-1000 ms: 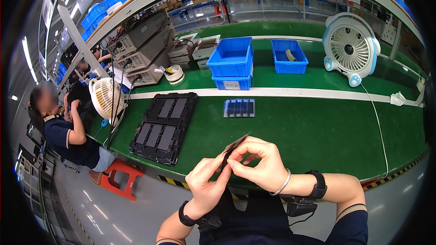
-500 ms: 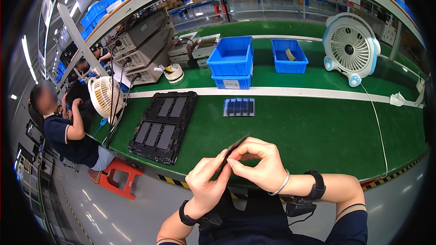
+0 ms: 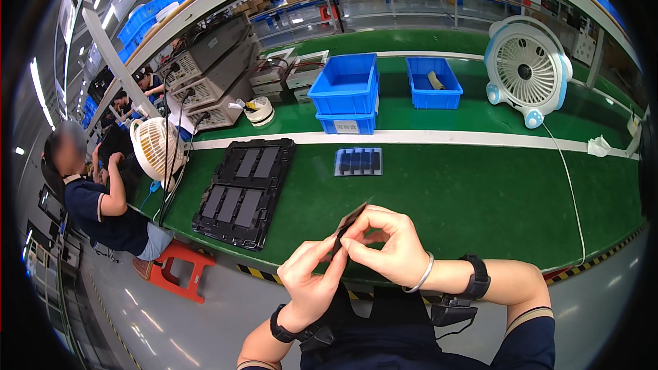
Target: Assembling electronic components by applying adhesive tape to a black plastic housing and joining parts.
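Observation:
Above the bench's near edge, a thin dark flat panel (image 3: 351,222) is held tilted, nearly edge-on to me. My left hand (image 3: 308,274) pinches its lower left part between thumb and fingers. From the other side, my right hand (image 3: 387,245) is closed with thumb and fingertips at the panel's edge; the exact contact is partly hidden by the fingers. Beyond my hands lies a clear sheet with dark strips (image 3: 358,162). Left of them sits a black tray (image 3: 243,192) with several grey rectangular panels in its pockets.
Stacked blue bins (image 3: 346,92) and a smaller blue bin (image 3: 434,83) holding a beige piece stand at the back. A white-blue fan (image 3: 526,72) is at right, its cable (image 3: 569,192) trailing forward. Another fan (image 3: 156,147), equipment boxes (image 3: 205,82) and a seated person (image 3: 103,199) are at left.
The dark panel has turned slightly, showing more of its face. Both hands keep their grip, with only small finger movements. The whole view has shifted slightly.

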`<state>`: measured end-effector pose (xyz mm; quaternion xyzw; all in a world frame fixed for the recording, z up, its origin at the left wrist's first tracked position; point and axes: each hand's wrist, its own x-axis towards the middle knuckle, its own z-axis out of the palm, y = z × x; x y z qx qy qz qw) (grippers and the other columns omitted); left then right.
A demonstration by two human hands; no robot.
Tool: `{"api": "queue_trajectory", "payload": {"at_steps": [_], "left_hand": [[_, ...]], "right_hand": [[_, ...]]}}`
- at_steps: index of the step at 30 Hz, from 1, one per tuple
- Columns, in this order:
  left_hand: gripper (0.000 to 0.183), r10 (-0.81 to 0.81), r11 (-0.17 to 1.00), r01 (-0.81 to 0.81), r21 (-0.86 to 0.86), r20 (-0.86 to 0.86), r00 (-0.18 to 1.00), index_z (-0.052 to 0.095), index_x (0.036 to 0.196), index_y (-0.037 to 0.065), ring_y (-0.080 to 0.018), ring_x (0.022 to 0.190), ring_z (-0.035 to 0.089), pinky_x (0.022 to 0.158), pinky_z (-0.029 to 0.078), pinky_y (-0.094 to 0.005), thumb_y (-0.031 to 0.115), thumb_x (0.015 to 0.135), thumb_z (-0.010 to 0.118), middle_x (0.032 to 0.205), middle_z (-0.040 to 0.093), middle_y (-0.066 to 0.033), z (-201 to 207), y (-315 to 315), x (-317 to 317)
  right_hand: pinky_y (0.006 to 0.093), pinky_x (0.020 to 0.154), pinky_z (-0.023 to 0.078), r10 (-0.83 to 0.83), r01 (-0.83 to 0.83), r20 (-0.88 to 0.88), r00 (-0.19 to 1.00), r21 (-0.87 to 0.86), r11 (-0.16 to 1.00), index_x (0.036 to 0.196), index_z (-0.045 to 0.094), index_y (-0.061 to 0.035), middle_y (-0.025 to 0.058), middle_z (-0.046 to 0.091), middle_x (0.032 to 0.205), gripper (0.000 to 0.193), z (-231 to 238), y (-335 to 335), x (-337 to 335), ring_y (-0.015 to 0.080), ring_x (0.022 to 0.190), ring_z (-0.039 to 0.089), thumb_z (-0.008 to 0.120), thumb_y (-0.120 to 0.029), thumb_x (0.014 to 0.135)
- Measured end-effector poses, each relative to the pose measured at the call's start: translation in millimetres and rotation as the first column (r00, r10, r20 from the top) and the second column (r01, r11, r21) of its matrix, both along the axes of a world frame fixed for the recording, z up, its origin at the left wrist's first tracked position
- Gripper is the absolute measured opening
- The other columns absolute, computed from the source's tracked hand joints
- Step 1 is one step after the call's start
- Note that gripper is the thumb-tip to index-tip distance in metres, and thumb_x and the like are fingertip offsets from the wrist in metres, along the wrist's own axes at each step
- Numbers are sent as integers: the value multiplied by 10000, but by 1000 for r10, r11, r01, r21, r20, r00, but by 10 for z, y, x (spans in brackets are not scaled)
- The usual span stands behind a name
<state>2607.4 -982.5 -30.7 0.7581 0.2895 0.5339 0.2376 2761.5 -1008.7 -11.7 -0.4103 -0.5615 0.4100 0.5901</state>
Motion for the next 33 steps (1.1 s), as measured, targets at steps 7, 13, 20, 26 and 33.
{"api": "queue_trajectory", "payload": {"at_steps": [7, 13, 20, 26, 33], "left_hand": [[269, 43, 995, -40, 87, -39, 998, 658, 947, -23, -149, 669, 640, 574, 518, -225, -71, 687, 703, 785, 659, -118, 27, -9, 4], [268, 41, 992, -36, 119, -45, 998, 656, 949, -29, -149, 677, 638, 590, 518, -222, -75, 688, 700, 784, 654, -112, 55, -22, -30], [273, -177, 918, 220, -331, 154, 972, 626, 1041, -34, -116, 782, 600, 660, 527, -208, -79, 772, 642, 892, 609, -88, 88, 79, -103], [310, -276, 730, 382, -566, 268, 923, 587, 1083, -51, -134, 869, 613, 780, 514, -247, -80, 779, 638, 939, 626, -95, 150, 59, -180], [262, -251, 683, 407, -606, 328, 910, 587, 1053, -42, -127, 852, 615, 782, 509, -252, -46, 796, 637, 944, 647, -103, 110, 126, -147]], "right_hand": [[264, 700, 501, 91, -93, -46, 995, -60, 994, 739, 579, -18, 30, 577, 862, 82, 7, 26, 34, 104, 805, 578, 648, -49, 769], [226, 674, 496, 133, -147, -112, 985, -124, 981, 740, 536, -25, 16, 564, 803, 122, 8, 46, 37, 75, 770, 558, 657, -19, 753], [180, 519, 367, -32, 18, -158, 987, -86, 996, 815, 483, -66, -71, 403, 604, 233, -51, 148, 81, 15, 564, 380, 687, -66, 702], [226, 728, 420, 169, -202, -152, 974, -239, 950, 1065, 590, -52, 27, 527, 969, 290, 151, 228, 225, 84, 856, 522, 654, -210, 831], [236, 714, 443, 155, -155, 8, 988, -1, 988, 891, 684, -37, 23, 588, 826, 131, 194, 223, 286, 100, 794, 556, 640, -150, 839]]}}
